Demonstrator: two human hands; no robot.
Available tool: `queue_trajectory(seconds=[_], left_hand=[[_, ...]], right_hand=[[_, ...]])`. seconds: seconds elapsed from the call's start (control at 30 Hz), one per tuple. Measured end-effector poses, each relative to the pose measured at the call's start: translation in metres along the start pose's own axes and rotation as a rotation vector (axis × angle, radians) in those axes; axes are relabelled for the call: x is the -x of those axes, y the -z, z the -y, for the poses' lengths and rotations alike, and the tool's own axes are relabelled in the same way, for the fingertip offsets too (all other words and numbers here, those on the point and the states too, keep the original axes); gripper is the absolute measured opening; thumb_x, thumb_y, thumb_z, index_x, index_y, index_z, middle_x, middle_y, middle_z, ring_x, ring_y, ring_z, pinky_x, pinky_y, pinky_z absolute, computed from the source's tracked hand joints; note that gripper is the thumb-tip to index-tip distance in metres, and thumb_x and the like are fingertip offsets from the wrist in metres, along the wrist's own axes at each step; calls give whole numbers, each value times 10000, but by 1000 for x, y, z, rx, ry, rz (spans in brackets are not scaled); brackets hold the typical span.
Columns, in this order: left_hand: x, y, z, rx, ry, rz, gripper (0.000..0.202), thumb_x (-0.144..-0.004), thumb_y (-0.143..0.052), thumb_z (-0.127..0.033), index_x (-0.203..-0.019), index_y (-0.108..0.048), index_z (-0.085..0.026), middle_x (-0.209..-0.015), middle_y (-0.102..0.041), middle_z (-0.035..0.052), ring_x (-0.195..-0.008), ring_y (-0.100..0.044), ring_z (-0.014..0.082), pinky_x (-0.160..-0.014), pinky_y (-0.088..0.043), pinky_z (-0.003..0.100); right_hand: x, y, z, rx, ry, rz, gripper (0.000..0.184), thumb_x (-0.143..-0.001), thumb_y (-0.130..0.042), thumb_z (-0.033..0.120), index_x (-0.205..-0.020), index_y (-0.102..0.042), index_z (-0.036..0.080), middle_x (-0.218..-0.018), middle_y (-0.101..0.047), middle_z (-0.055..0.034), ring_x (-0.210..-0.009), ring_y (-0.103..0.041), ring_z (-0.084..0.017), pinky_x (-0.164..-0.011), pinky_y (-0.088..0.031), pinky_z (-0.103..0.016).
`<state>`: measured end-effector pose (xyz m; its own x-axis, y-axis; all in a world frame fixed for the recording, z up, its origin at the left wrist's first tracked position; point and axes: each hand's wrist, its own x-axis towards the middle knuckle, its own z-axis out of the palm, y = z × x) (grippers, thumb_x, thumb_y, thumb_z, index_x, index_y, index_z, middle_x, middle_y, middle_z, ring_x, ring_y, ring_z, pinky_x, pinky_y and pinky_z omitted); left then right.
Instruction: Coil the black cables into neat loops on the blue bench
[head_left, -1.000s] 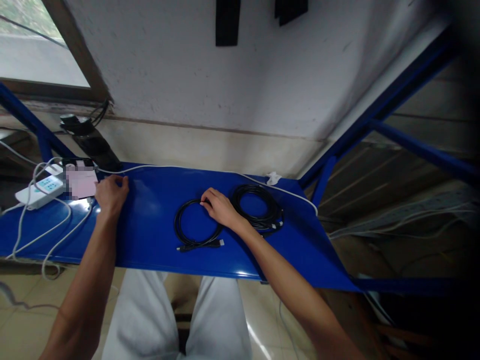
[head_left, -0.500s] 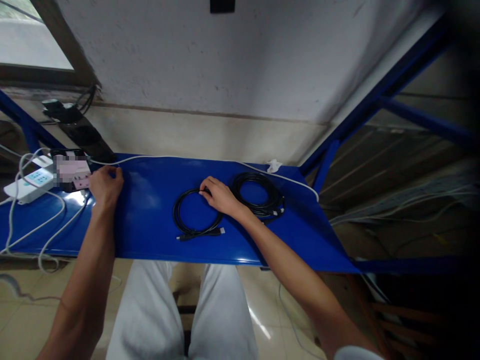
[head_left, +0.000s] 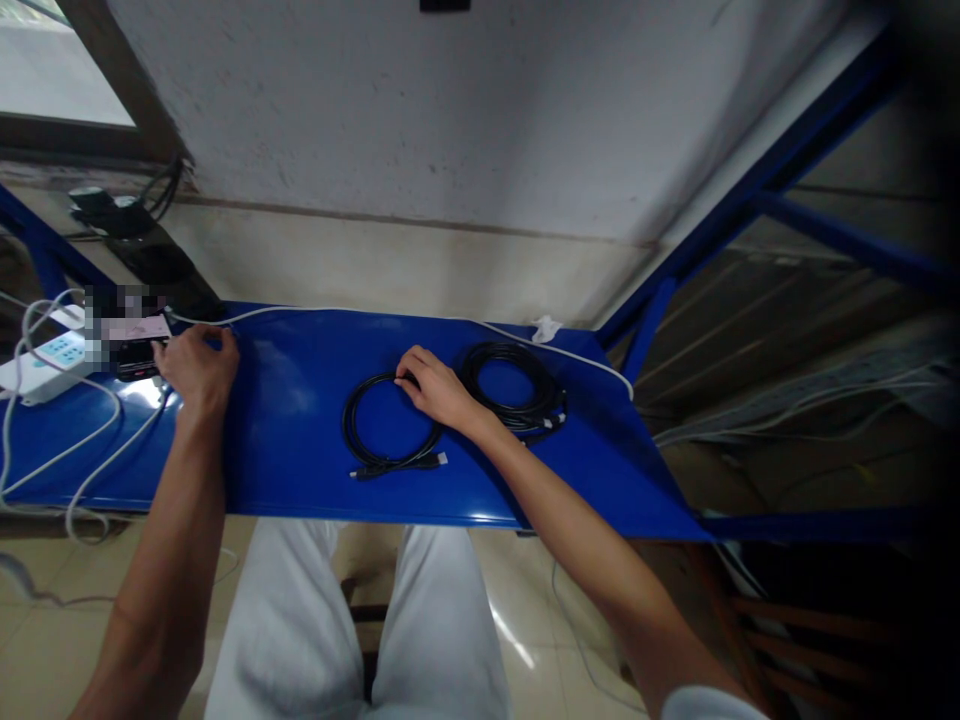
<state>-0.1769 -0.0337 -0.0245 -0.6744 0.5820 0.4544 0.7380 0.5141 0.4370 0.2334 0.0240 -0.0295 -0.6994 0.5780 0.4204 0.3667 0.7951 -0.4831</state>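
Over the head camera feed I have both bare hands at a glossy blue metal tabletop (head_left: 285,440). My view puts the right hand (head_left: 435,388) at the upper right of a slim black cable coiled into a ring (head_left: 386,464); its fingers are curled, thumb and fingertips brought together on the cable, though I cannot tell how firmly they press. The ring lies flat near the middle of the tabletop, and its two connector ends, one with a pale metal plug (head_left: 442,459), sit together along its near side.

Just beyond that hand, to the right, I see a thicker black cable coil (head_left: 543,385), with a crumpled white tissue (head_left: 546,329) behind it near the back edge.

At the left end, the left hand (head_left: 201,364) is half open with loosely bent fingers, and I make out nothing in its hold. One fingertip is at the right edge of a dark phone with a lit screen (head_left: 141,352). Next to the phone I find a white plastic power strip (head_left: 52,368), and behind it a tall dark bottle (head_left: 165,262).
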Motion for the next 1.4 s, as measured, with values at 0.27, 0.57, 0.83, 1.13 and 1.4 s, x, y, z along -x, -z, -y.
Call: queue_trajectory(seconds=[0.27,0.57,0.83,1.13,1.4], left_hand=[[-9,-7,6,-10,-146,86,499,-1021,-572,-574,-1107,-808,-143,-873,-758,79,-1055,-694,319,-1244,-308,593],[-9,-3,6,-112,-3,79,484,-1018,-588,-496,-1160,-813,-91,-935,-783,121,-1077,-706,349,-1233,-362,586],[-9,-5,3,-93,-116,71,496,-1042,-586,-521,-1165,-817,-99,-992,-800,104,-1014,-680,275,-1323,-271,516],[1,1,-6,17,-127,73,457,-1056,-572,-465,-1224,-784,-97,-1163,-794,150,-1067,-649,310,-1053,-499,444],[11,-9,-25,166,-304,175,368,-1050,-571,-414,-1161,-773,-127,-1200,-804,128,-1161,-713,296,-1107,-506,418]], right_hand=[[1,-3,-3,31,10,29,80,-1056,-643,130,-1081,-652,205,-1162,-666,-101,-1081,-619,-262,-1014,-499,-400],[-1,-1,-3,23,66,99,204,-1033,-571,40,-1075,-677,210,-1112,-703,-78,-1049,-590,-248,-1057,-444,-398],[-3,2,0,-61,63,111,239,-1040,-552,38,-1085,-702,219,-1085,-743,-73,-1064,-598,-255,-1007,-480,-373],[-3,-2,-6,18,61,111,351,-1108,-519,105,-1345,-749,223,-1153,-737,-93,-1110,-639,-251,-1063,-506,-406],[-3,0,-6,35,2,6,126,-1133,-614,276,-1164,-723,223,-1155,-745,-87,-1116,-665,-253,-1048,-510,-397]])
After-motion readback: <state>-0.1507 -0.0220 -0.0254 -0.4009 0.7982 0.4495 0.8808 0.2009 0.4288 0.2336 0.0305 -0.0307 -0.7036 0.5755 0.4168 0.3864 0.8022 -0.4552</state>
